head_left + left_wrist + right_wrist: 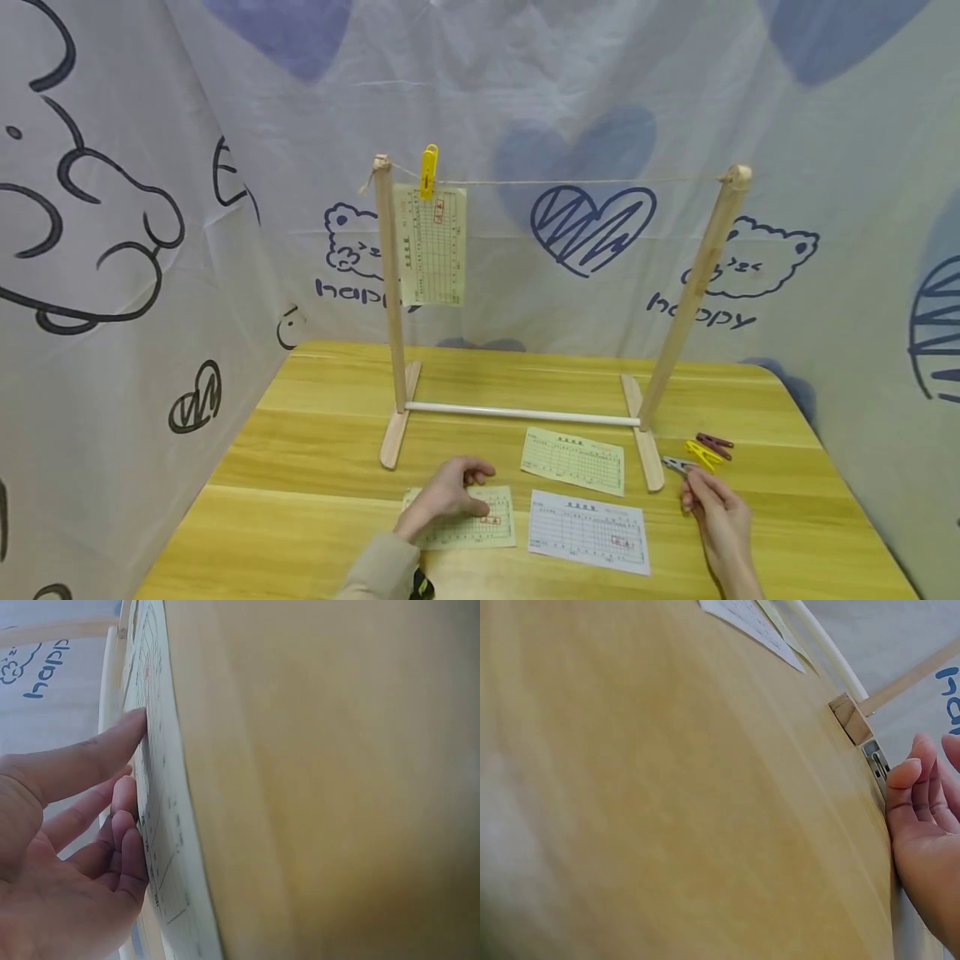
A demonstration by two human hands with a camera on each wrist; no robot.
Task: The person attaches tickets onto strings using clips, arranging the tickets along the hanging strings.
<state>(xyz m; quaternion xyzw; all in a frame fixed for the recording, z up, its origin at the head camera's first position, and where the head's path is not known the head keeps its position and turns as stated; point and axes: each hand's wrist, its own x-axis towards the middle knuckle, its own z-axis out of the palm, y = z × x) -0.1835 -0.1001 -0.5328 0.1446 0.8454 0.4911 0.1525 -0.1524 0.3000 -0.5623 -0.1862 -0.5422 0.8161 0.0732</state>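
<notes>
My left hand rests on a pale green printed form lying flat on the table, thumb and fingertips touching the paper. In the left wrist view the thumb meets the form, with the other fingers bent loosely. My right hand pinches the near end of a grey clothespin beside the stand's right foot. The right wrist view shows that clothespin at the fingertips, partly hidden by them. Yellow and dark red clothespins lie just beyond it.
A wooden stand carries a string, where a yellow clothespin holds a green form at the left. Another green form and a white form lie between the hands. Printed cloth surrounds the table.
</notes>
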